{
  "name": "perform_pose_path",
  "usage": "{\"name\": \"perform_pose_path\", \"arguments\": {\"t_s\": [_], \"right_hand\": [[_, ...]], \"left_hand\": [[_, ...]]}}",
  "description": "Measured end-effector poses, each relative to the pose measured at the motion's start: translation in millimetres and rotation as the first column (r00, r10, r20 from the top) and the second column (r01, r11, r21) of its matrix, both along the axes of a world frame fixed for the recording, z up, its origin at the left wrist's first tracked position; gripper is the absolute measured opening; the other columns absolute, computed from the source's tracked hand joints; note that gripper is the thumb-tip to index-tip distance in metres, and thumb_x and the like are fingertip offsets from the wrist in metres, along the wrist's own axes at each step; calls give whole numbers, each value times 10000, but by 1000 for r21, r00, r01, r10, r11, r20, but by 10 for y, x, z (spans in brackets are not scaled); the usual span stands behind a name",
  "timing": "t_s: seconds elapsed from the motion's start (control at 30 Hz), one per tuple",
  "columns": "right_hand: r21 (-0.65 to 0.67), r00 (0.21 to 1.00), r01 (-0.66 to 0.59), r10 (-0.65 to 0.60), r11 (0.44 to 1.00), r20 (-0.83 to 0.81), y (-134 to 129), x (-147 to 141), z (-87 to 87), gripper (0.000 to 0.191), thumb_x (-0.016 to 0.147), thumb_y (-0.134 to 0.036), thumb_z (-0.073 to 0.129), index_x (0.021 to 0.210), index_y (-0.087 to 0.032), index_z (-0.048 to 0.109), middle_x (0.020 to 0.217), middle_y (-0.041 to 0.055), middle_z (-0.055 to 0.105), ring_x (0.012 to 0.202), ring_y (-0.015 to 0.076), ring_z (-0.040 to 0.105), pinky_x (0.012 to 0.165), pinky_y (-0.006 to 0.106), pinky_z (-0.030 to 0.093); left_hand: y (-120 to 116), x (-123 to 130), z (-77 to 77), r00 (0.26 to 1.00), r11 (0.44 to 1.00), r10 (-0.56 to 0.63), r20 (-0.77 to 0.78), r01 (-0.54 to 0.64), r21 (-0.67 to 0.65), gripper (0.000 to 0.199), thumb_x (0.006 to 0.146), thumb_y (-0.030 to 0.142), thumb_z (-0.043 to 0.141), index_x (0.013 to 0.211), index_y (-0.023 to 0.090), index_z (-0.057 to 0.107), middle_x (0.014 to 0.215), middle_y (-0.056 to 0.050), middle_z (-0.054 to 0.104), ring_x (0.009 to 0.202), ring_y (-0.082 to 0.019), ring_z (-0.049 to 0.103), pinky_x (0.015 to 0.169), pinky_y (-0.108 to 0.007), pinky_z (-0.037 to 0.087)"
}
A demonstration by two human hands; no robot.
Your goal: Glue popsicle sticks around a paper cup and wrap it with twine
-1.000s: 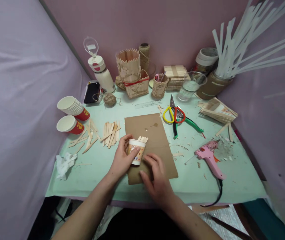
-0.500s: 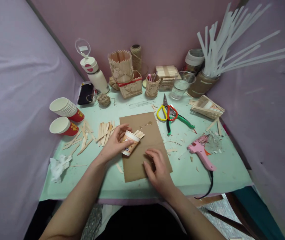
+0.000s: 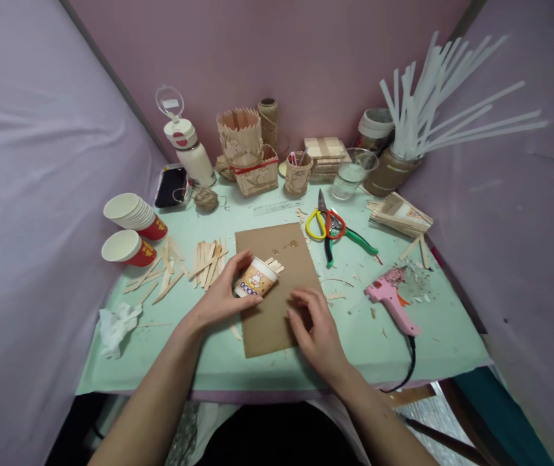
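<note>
My left hand (image 3: 233, 286) is closed around a small paper cup (image 3: 256, 279) printed with a bunny. The cup tilts to the right over a brown cardboard sheet (image 3: 270, 330). Several craft sticks (image 3: 274, 265) show at its far side; whether they are fixed to the cup is hidden. My right hand (image 3: 313, 323) hovers at the cardboard's right edge, fingers curved and apart, with nothing visible in it. A pink hot glue gun (image 3: 393, 299) lies to its right. Left of the cup lies a pile of loose sticks (image 3: 205, 265).
Scissors (image 3: 325, 223) and green-handled pruners (image 3: 360, 239) lie beyond the cardboard. Stacked red paper cups (image 3: 134, 215) and a crumpled tissue (image 3: 119, 327) are at the left. Along the back stand a bottle (image 3: 192, 152), stick baskets (image 3: 256, 176) and a clear water cup (image 3: 349, 178).
The cup has turned in my left hand, so its bunny print now shows. My right hand has shifted slightly to the right. The whole view has also moved a little.
</note>
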State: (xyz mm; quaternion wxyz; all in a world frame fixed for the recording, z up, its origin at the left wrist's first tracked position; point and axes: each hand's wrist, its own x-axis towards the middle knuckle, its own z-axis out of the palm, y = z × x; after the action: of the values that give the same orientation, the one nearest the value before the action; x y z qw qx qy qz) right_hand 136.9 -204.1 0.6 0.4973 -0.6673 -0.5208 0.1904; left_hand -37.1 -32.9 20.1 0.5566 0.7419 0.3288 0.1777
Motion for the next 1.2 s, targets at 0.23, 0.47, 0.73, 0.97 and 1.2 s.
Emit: {"name": "perform_pose_path", "arguments": {"t_s": [0.23,0.47,0.73,0.97,1.2], "right_hand": [[43,998,54,-55,998,16,61,166,114,226,961,-188,546,1180,-242,569,1160,89,614,1090,221,609,927,390,535],[19,995,99,-98,995,-33,137,307,94,182,962,-187,533,1128,-231,591,1089,67,618,967,189,632,860,356,538],[1,995,86,-86,996,-41,235,332,46,168,945,-177,546,1094,-225,607,1037,59,639,953,189,638,855,340,529],[-28,996,89,-90,996,-15,296,425,136,147,960,-221,547,1085,-221,624,1036,62,669,942,188,664,840,321,542],[5,982,116,-115,993,148,415,886,509,138,972,-292,554,1014,-225,666,975,50,727,899,192,695,797,302,553]], "left_hand": [[-96,-36,-89,1000,1000,-11,22,10,28,1084,702,419,862,1563,275,219,1632,-177,312,1511,-360,329,1237,-564,273],[-113,-94,-190,1000,986,-2,-21,6,166,944,770,372,803,1545,262,275,1607,-156,364,1484,-342,379,1230,-525,309],[-127,-85,-118,992,936,-62,-114,97,337,829,813,290,720,1529,240,305,1565,-155,407,1442,-345,428,1203,-528,353],[-133,-86,-154,989,933,-47,-141,94,349,815,831,283,693,1534,238,282,1536,-162,459,1398,-339,493,1159,-507,427],[-134,-100,-264,990,897,-3,-138,63,437,777,850,262,650,1533,265,280,1516,-150,504,1353,-321,554,1112,-496,486]]}}
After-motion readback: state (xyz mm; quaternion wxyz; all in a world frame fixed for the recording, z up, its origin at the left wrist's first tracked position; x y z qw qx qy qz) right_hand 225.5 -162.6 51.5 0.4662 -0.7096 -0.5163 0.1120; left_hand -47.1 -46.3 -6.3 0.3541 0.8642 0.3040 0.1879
